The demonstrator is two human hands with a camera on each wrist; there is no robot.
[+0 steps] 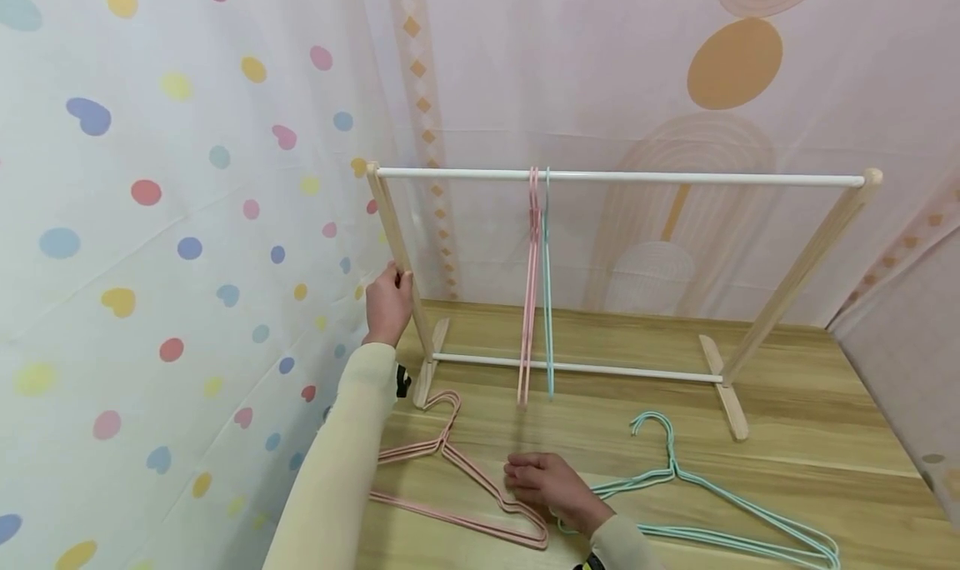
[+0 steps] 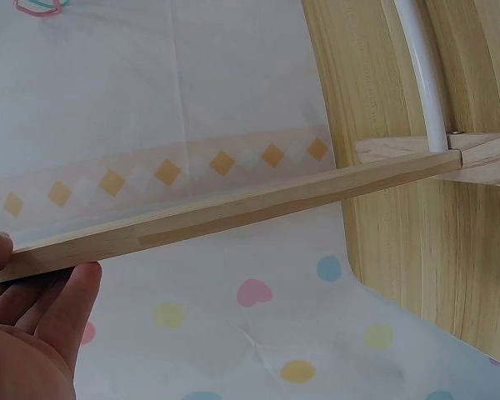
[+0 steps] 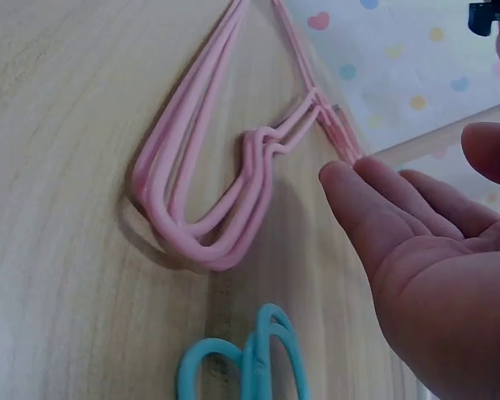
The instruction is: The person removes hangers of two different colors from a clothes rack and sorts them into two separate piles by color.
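My left hand (image 1: pixel 390 305) grips the left wooden post (image 2: pixel 233 212) of a small clothes rack partway up, the thumb on one side and the fingers on the other in the left wrist view. Low over the table, my right hand (image 1: pixel 557 491) holds nothing, its fingers loosely extended. It hovers between a stack of pink hangers (image 3: pixel 258 167) and a stack of turquoise hangers (image 1: pixel 672 472), overlapping the tip of the turquoise ones in the head view. Pink hangers (image 1: pixel 529 320) and a turquoise hanger (image 1: pixel 548 320) hang side by side near the middle of the white top rail (image 1: pixel 675 177).
The rack's lower white bar (image 1: pixel 622 371) runs between its wooden feet, the right foot (image 1: pixel 725 387) standing behind the turquoise stack. A dotted curtain (image 1: pixel 187 245) closes in the left side, and a pale patterned curtain (image 1: pixel 600 78) hangs behind the wooden table (image 1: pixel 810 437).
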